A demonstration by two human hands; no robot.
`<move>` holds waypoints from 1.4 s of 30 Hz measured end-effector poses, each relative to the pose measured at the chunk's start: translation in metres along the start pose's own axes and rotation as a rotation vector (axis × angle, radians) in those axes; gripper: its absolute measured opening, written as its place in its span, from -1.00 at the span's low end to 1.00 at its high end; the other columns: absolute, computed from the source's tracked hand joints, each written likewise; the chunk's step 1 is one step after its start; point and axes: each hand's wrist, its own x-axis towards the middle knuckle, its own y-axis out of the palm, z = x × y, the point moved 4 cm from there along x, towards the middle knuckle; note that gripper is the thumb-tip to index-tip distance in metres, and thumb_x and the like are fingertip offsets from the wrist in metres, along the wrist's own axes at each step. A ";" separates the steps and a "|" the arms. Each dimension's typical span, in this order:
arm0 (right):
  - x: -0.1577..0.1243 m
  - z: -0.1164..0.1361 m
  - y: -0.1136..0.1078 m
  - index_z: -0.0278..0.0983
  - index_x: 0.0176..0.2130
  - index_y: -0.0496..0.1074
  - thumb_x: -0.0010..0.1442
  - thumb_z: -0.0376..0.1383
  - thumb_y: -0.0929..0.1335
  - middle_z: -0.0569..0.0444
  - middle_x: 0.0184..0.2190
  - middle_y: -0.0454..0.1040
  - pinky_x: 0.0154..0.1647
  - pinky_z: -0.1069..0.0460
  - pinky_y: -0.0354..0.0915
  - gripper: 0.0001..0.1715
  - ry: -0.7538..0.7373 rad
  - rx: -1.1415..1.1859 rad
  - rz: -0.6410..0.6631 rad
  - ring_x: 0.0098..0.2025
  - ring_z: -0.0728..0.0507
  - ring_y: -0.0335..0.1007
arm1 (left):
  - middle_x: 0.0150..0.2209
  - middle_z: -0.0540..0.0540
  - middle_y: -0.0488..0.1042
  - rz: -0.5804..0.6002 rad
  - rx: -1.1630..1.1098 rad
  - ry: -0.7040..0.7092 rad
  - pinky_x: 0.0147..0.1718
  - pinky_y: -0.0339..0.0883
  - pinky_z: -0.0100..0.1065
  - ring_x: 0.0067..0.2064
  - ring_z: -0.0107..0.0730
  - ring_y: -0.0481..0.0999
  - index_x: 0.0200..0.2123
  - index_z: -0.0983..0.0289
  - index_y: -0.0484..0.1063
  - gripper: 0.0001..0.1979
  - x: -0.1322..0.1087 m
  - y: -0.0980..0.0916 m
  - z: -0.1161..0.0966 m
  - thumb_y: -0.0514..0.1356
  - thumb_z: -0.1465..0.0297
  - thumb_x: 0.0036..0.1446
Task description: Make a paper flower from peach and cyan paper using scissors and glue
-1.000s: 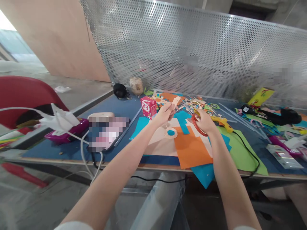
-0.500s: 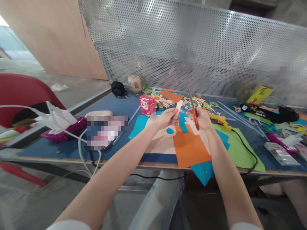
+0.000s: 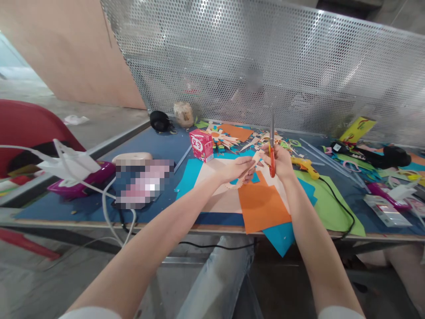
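Observation:
A small pale peach paper piece (image 3: 256,157) is pinched in my left hand (image 3: 241,169), over the middle of the table. Close beside it, my right hand (image 3: 280,160) is closed round red-handled scissors (image 3: 272,161), whose blades point up and away; its fingertips are near or at the paper. Under both hands are a large peach sheet (image 3: 221,198), an orange sheet (image 3: 264,208) and blue paper (image 3: 280,239). A toothed peach ring is partly hidden below my left hand.
A pink box (image 3: 201,145) stands behind my left hand. Paper scraps (image 3: 229,141) lie along the perforated metal screen (image 3: 199,57). Right are a yellow glue gun (image 3: 306,166) and green paper (image 3: 338,208); left, a phone (image 3: 146,184) and purple tissue pack (image 3: 79,179).
The hands have come closer together, with the paper piece now near the right fingertips. The scissors have turned more upright. The view has shifted slightly.

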 end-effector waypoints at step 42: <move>0.008 -0.003 -0.042 -0.25 -0.62 0.13 -0.10 -0.01 0.32 0.20 -0.66 0.12 -0.53 0.10 0.00 -0.57 0.036 -0.625 0.019 -0.55 0.01 0.06 | -0.66 -0.15 -0.04 -0.068 0.273 -0.118 -0.75 -0.15 -0.57 -0.73 -0.67 -0.02 -0.42 0.27 0.24 -0.93 0.055 -0.021 -0.077 0.04 0.45 0.12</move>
